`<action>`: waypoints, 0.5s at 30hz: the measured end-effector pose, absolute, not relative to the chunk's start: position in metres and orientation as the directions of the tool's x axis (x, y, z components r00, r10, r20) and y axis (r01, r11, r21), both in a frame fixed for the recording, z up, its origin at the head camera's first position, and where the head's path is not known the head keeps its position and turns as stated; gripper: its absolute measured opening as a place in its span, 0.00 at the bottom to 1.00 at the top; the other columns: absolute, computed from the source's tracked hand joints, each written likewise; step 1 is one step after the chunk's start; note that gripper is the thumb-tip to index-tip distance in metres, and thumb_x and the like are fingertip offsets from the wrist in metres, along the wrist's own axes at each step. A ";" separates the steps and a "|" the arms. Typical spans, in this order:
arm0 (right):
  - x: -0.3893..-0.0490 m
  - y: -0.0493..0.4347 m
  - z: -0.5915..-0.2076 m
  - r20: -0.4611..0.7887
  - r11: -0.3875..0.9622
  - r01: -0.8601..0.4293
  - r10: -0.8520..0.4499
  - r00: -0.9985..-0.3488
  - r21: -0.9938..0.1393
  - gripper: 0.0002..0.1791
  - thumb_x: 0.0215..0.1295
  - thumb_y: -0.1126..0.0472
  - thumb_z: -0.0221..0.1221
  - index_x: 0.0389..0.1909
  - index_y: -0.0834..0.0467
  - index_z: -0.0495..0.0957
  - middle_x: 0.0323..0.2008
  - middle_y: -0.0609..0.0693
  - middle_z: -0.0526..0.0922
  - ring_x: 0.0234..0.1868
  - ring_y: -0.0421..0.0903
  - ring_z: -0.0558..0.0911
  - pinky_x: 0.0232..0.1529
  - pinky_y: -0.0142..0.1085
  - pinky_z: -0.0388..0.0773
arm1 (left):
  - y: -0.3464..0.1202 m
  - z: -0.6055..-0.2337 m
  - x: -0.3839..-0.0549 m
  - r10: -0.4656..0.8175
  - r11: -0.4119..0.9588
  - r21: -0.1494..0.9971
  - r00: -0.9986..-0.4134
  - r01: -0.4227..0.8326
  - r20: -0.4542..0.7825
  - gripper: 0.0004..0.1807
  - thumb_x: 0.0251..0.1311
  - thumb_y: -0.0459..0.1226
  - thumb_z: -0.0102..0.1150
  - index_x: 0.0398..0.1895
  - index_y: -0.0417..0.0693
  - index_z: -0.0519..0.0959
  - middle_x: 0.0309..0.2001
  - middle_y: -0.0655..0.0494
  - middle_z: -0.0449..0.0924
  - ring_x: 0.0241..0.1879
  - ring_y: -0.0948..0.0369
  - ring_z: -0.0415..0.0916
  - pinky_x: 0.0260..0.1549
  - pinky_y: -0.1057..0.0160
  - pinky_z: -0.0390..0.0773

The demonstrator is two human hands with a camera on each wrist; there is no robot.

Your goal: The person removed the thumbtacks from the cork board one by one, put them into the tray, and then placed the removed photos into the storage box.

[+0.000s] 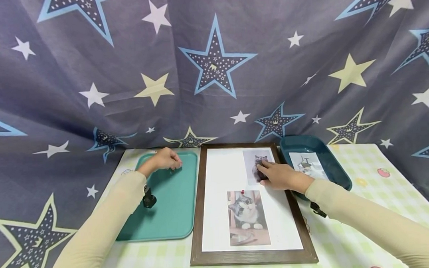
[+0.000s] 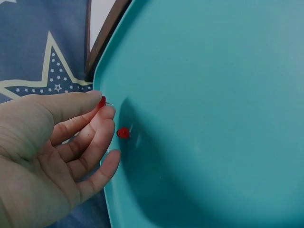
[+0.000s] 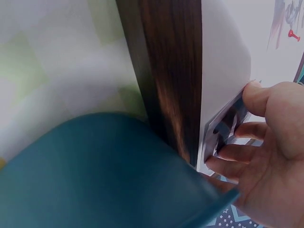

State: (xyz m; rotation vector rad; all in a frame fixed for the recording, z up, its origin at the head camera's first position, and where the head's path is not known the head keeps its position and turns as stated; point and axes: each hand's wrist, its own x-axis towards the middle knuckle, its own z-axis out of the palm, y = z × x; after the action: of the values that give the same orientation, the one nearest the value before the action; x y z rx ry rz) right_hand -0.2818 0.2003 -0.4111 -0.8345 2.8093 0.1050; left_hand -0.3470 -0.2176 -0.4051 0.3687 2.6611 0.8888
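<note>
Between its thumb and forefinger, my left hand (image 1: 165, 159) pinches a red push pin (image 2: 102, 101), its metal point sticking out. It is over the far part of a teal tray (image 1: 168, 220), where a second red push pin (image 2: 123, 133) lies. My right hand (image 1: 282, 176) presses its fingertips on a grey cat photo (image 1: 250, 166) near the top right of a white board (image 1: 218, 221) with a brown wooden frame. The hand covers part of that photo. Lower down, a photo of a grey-and-white cat (image 1: 247, 222) has a red push pin (image 1: 242, 192) at its top edge.
A dark teal bin (image 1: 340, 176) right of the board holds another photo (image 1: 309, 165). Its rim is close to my right wrist. Behind the table hangs a dark star-patterned curtain (image 1: 206, 118). A green checked cloth (image 1: 368, 191) covers the table.
</note>
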 end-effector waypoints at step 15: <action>-0.282 0.201 -0.413 -0.212 0.834 -0.552 -0.538 -0.816 0.008 0.34 0.77 0.47 0.55 0.75 0.63 0.64 0.74 0.70 0.64 0.71 0.66 0.70 0.43 0.49 0.84 | -0.217 -0.412 -0.346 0.354 0.811 0.553 -0.912 0.189 -0.207 0.08 0.64 0.35 0.65 0.30 0.38 0.85 0.19 0.50 0.79 0.29 0.54 0.77 0.31 0.65 0.71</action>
State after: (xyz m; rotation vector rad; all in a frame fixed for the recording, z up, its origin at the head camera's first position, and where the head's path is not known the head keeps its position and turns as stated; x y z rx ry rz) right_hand -0.2823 0.2007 -0.4126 -0.8452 2.8138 0.1022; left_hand -0.3464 -0.2168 -0.4123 0.4143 2.6965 0.7782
